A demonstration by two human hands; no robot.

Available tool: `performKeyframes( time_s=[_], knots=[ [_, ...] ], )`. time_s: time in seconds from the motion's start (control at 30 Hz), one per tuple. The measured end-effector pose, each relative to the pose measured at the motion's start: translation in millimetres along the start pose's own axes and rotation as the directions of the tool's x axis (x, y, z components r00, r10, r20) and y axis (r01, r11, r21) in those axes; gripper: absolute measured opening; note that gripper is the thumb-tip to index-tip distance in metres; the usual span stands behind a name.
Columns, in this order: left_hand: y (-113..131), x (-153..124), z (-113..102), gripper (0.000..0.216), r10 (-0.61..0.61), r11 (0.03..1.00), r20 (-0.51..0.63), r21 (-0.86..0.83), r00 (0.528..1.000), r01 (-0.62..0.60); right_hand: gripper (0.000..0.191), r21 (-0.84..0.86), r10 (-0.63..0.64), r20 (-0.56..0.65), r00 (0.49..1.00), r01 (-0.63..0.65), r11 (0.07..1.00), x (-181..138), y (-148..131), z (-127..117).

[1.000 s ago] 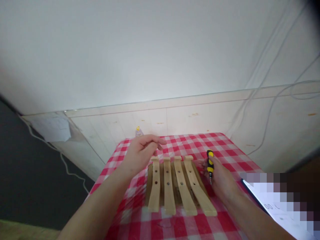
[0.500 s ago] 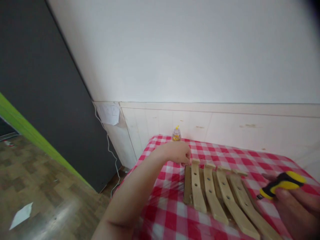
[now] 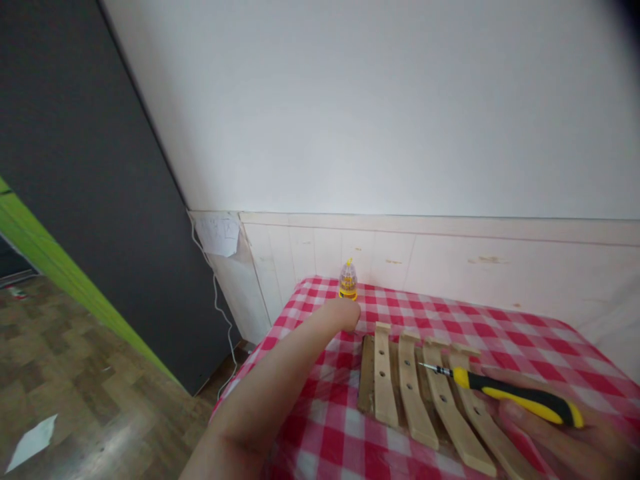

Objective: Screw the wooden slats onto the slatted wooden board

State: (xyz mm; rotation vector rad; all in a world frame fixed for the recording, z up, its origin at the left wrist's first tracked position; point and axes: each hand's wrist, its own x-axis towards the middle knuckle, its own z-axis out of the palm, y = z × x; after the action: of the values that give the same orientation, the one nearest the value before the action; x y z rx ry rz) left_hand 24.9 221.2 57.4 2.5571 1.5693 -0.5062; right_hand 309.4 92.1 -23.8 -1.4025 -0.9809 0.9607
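Observation:
My right hand (image 3: 555, 427) grips a yellow and black screwdriver (image 3: 530, 398) whose thin metal shaft points left. Its tip lies in view over the wooden pieces, near the second and third from the left; contact cannot be told. Several pale curved wooden slats (image 3: 416, 393), with dark screw holes or screw heads, lie side by side across a brown board (image 3: 367, 373). My left hand (image 3: 347, 315) is curled closed just beyond the board's far left corner, above the tablecloth. Whatever its fingers hold, if anything, is hidden from me.
A clear bottle with a yellow tip and label (image 3: 349, 280) stands at the table's back edge, just behind my left hand. Red and white checked cloth (image 3: 450, 310) covers the table, which meets a white wall (image 3: 400, 253). A white cable (image 3: 216, 293) hangs at the left.
My left hand has drawn left, away from the slat ends. The screwdriver has swung round and moved left, so its shaft now reaches over the slats.

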Motion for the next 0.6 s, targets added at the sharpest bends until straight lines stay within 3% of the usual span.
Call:
performKeyframes(
  time_s=[0.1, 0.13, 0.33, 0.43, 0.5, 0.53, 0.6],
  knots=[
    [1, 6, 9, 0.021, -0.045, 0.999, -0.027, -0.010, 0.999, 0.045, 0.044, -0.126, 0.141, 0.146, 0.979, -0.123, 0.984, -6, -16, 10],
    [1, 8, 11, 0.021, -0.053, 0.999, -0.033, -0.015, 0.998, 0.052, 0.047, -0.161, 0.154, 0.138, 0.978, -0.132, 0.978, -9, -23, 14],
    [-3, -2, -4, 0.014, 0.048, 0.992, 0.077, -0.119, 0.996, -0.038, 0.036, -0.026, 0.112, 0.291, 0.950, -0.109, 0.994, -26, -49, 28],
    [-2, -19, -22, 0.025, 0.143, 0.968, 0.167, -0.227, 0.976, -0.103, 0.038, 0.007, 0.058, 0.270, 0.961, -0.062, 0.998, -24, -42, 23],
    [5, -31, -33, 0.023, 0.234, 0.942, 0.145, -0.277, 0.961, -0.188, 0.035, 0.064, 0.014, 0.211, 0.977, -0.028, 0.998, -22, -37, 18],
    [9, -37, -38, 0.021, 0.297, 0.914, 0.067, -0.307, 0.952, -0.264, 0.033, 0.110, -0.008, 0.161, 0.987, -0.010, 0.994, -20, -35, 17],
    [19, -44, -43, 0.015, 0.308, 0.894, -0.101, -0.311, 0.946, -0.324, 0.031, 0.212, -0.043, 0.043, 0.998, 0.033, 0.977, -17, -35, 18]
  ],
)
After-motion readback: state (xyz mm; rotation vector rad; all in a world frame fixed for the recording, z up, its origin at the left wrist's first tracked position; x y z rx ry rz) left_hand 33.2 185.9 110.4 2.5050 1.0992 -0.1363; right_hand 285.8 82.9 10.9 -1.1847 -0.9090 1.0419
